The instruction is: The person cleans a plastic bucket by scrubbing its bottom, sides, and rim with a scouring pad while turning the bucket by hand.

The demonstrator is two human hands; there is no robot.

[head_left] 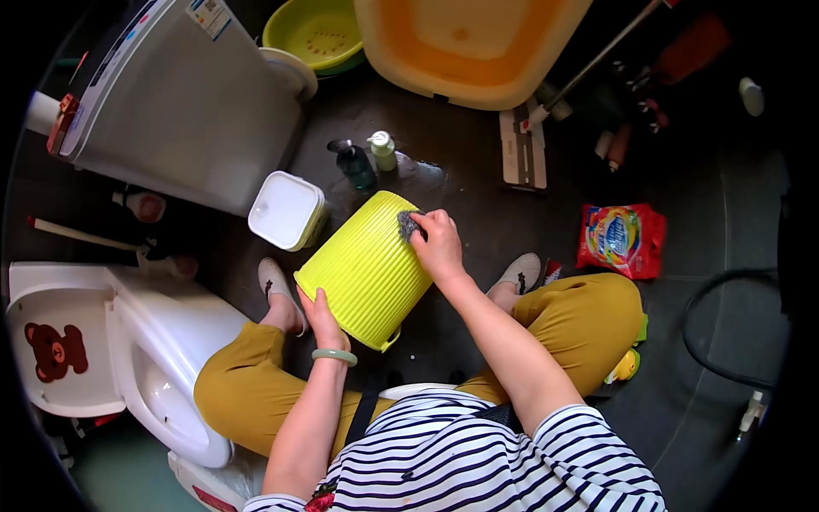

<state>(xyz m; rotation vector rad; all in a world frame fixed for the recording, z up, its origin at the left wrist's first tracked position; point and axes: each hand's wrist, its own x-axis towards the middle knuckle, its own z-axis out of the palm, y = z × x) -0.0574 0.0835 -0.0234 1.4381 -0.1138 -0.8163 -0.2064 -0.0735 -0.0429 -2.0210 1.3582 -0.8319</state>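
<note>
A ribbed yellow bucket (pixel 363 269) lies tilted between my knees, its side facing up and a small handle lug at its lower right edge. My left hand (pixel 322 322) grips the bucket near its lower left rim, thumb along the outside; the other fingers are hidden beneath. In my right hand (pixel 438 246) a grey steel wool scrubber (pixel 411 225) is pinched, pressed against the bucket's upper right side. Just beyond the bucket stand a dark pump bottle (pixel 354 166) and a pale green pump bottle (pixel 382 151). Left of it sits a white lidded tub (pixel 287 211).
To the left are a toilet (pixel 162 375) with its lid raised and a grey washing machine (pixel 192 102). A large orange-and-white basin (pixel 473 51) and a flat mop (pixel 522 149) are at the back. A red detergent bag (pixel 620 241) and black hose (pixel 695 333) lie right.
</note>
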